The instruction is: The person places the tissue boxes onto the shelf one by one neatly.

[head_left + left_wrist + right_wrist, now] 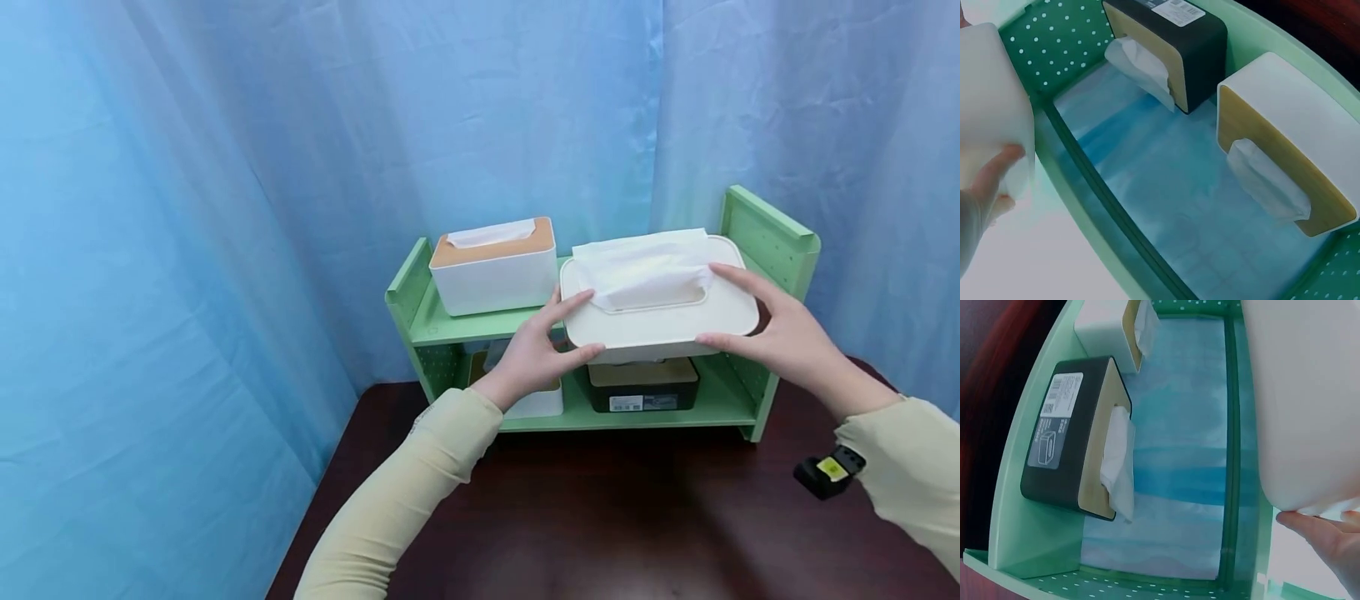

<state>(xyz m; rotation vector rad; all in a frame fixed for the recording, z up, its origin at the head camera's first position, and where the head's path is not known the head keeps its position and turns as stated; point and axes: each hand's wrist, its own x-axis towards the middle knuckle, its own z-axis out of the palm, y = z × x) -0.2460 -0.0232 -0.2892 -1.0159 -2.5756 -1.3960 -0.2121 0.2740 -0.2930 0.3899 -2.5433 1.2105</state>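
Both hands grip a white tissue box [660, 329] at its two ends, tilted so its lid and the tissue in its slot face me in the head view. My left hand [534, 354] holds the left end, thumb on the front edge and fingers on the lid. At the right end my right hand [787, 337] has its thumb along the front and a finger on the lid. The box is at the right part of the upper shelf of a green rack [487, 327]; whether it touches the shelf cannot be told. In the wrist views its plain wall [1310, 406] shows.
A white tissue box with a wood-coloured lid [495, 271] stands on the upper shelf's left. Below are a black tissue box [643, 392] and another white tissue box [1291, 137]. The rack stands on a dark table [585, 517] before a blue curtain [300, 167].
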